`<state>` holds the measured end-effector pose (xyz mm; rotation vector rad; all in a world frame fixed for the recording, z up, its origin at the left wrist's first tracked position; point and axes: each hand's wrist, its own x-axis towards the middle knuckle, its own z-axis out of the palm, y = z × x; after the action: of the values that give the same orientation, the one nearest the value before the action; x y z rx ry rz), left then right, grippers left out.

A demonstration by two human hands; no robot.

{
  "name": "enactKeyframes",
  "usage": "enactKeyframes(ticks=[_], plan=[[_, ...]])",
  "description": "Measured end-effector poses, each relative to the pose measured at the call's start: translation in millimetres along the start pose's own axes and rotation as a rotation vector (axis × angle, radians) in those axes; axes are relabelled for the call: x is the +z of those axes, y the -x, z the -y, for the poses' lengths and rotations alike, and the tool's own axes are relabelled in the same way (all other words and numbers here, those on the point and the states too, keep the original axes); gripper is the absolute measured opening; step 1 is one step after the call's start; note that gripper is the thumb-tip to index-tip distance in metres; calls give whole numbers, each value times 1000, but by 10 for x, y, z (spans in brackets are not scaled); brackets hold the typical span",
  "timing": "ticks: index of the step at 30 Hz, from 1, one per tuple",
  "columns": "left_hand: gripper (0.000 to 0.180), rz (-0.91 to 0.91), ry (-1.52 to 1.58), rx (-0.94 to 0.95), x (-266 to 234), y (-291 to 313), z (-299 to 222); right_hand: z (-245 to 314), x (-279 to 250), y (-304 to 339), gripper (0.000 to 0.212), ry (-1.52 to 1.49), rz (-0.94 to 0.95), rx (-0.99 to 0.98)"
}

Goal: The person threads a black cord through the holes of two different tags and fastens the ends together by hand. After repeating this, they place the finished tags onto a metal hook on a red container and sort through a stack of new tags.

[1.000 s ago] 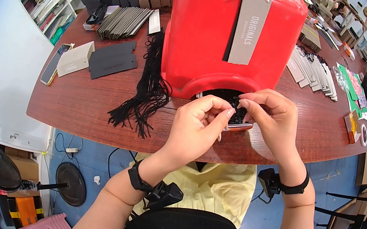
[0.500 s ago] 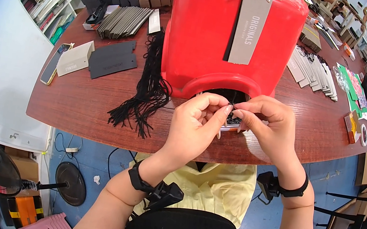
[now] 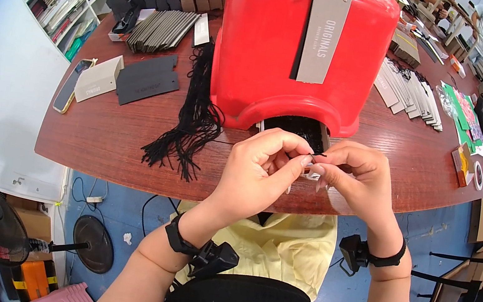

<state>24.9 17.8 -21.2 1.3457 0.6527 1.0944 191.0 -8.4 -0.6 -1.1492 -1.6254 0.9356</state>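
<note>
Both hands meet in front of a red plastic stool [image 3: 252, 45], near its arched opening. My left hand [image 3: 264, 164] pinches between thumb and forefinger, and my right hand [image 3: 354, 175] does the same from the other side. Between the fingertips sits a small thin black piece [image 3: 318, 155]; its exact kind is too small to make out. Behind it, within the opening, stands a container of small black items [image 3: 299, 128], partly hidden by my hands. A grey hang tag [image 3: 323, 34] hangs on the stool's face from a bent wire.
A bundle of black cords [image 3: 193, 118] lies left of the stool. Beyond it are dark and beige cards [image 3: 148, 79], a phone [image 3: 68, 89] and stacked grey tags [image 3: 162, 31]. More pale tags [image 3: 412, 92] fan out at the right, near a tape roll [image 3: 478, 175].
My hands have come slightly down and toward me, away from the opening, with the black piece between the fingertips. More of the container's dark contents now shows.
</note>
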Motion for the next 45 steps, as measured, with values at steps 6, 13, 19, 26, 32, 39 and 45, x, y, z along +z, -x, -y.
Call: enactKeyframes(ticks=[6,13,19,26,32,39,45], plan=[[11,193,-126,195,66,102,-233,-81,86,289,48,-1000,284,540],[8,904,22,371,377,369,-100,-92,314,176,45,-1436,319,721],[4,1176,400,70,162,343,-165,-92,-127,163,27,-1139,-54,402],[9,343,739,-587,-72,235,70,321,-14,199,33,-273,350,474],[12,263,843,-447,-62,163,47,279,3,269,33,-209,439,462],[11,227,781,-407,-39,163,-6,189,76,320,26,-162,440,302],[12,248,862,-361,-49,162,-45,117,162,362,25,-177,484,255]])
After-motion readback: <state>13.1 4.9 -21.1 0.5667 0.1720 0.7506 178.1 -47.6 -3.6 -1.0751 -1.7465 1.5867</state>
